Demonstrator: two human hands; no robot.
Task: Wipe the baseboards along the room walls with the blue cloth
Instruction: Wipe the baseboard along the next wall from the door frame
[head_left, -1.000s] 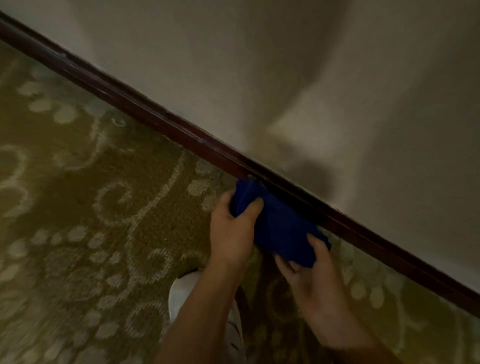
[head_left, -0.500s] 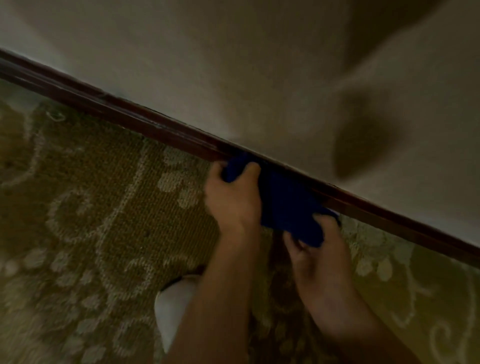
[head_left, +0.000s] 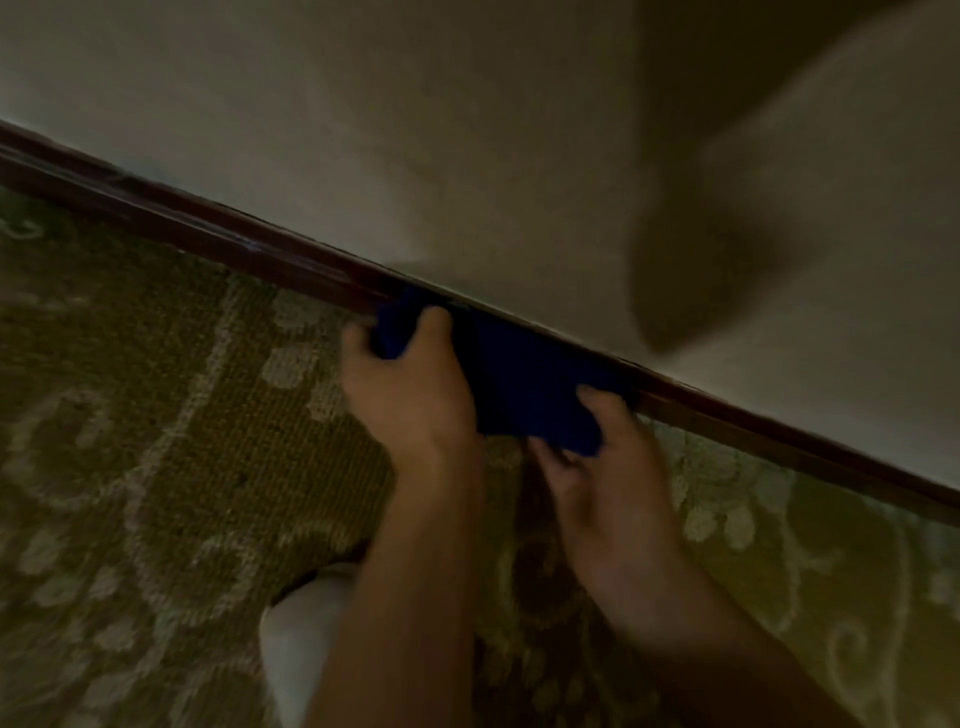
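Observation:
A dark red-brown baseboard (head_left: 218, 234) runs diagonally from the upper left to the lower right, at the foot of a pale wall (head_left: 415, 156). The blue cloth (head_left: 524, 384) lies bunched against the baseboard near the middle of the view. My left hand (head_left: 410, 389) grips the cloth's left end, thumb and fingers curled round it. My right hand (head_left: 608, 467) holds the cloth's lower right end, fingers curled under it. The stretch of baseboard behind the cloth is hidden.
A green-gold carpet (head_left: 156, 441) with a pale scroll pattern covers the floor. A white shoe (head_left: 306, 649) shows at the bottom under my left forearm. A dark shadow (head_left: 727, 234) falls on the wall at upper right.
The view has shifted along the wall and grown darker. Both hands have stayed on the cloth and it sits tighter against the baseboard.

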